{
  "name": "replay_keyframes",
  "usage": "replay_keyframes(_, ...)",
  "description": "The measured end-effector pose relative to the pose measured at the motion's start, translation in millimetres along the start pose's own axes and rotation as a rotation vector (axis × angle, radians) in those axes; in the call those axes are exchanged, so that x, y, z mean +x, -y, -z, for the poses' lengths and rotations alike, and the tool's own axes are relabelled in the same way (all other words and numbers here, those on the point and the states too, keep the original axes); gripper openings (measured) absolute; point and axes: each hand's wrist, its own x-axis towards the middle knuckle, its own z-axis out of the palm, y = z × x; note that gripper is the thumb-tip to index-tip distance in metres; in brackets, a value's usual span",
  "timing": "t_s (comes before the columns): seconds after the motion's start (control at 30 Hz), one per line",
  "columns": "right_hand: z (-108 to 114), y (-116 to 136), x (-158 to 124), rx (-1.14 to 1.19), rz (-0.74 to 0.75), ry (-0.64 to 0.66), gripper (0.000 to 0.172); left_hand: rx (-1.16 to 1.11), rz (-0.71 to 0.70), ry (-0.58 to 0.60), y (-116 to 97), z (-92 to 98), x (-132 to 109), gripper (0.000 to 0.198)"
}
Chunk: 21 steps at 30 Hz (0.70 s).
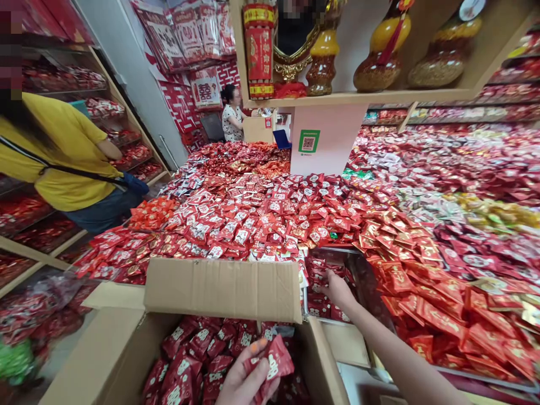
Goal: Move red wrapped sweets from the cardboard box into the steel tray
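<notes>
My left hand [248,377] is over an open cardboard box [223,287] at the bottom of the view, its fingers closed on a red candy packet [278,360] with white print. Dark red packets [181,371] of the same kind fill the box beneath it. Reaching in from the right, my right hand [340,291] is at a sunken tray [365,281] beyond the box's right side, over dark red packets [318,308]. Its fingers are bent and partly apart; whether they hold a packet is too small to tell.
Heaps of wrapped candies [270,214] cover the display beyond the box. A pink pillar [324,152] rises from them under a wooden shelf [379,97] with gourd-shaped jars. A person in a yellow top [63,152] stands at the left; another person [232,121] is at the back.
</notes>
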Motion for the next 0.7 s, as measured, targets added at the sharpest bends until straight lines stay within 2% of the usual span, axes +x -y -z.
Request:
replay_keyframes(0.13,29.3,6.4,-20.3,0.040,0.024,-0.059,0.018,-0.024,-0.063,0.062,-6.8,-10.4,-10.2,0.032)
replay_keyframes(0.23,52.8,30.9,-66.4,0.205,0.081,-0.082,0.022,0.017,-0.104,0.106,-10.0,-16.2,-15.4,0.030)
replay_keyframes(0.27,57.6,42.9,-87.1,0.370,0.126,-0.062,0.024,0.043,-0.118,0.126,-10.5,-17.6,-16.5,0.030)
replay_keyframes(0.3,59.9,55.9,-108.3,0.518,0.166,0.004,0.026,0.075,-0.133,0.151,-10.9,-18.7,-17.2,0.030)
replay_keyframes(0.37,57.1,81.0,-146.1,0.671,0.204,0.186,0.031,0.165,-0.176,0.209,-11.1,-19.7,-17.5,0.028)
replay_keyframes(0.43,47.4,99.2,-169.1,0.763,0.210,0.332,0.031,0.293,-0.239,0.253,-11.1,-19.6,-16.5,0.024)
replay_keyframes(0.53,34.2,107.6,-175.5,0.868,0.156,0.368,0.021,0.393,-0.290,0.266,-9.7,-18.4,-13.9,0.020)
replay_keyframes(0.7,33.6,100.4,-170.7,0.864,0.164,0.262,0.026,0.229,-0.184,0.267,-3.7,-19.6,-9.6,0.028)
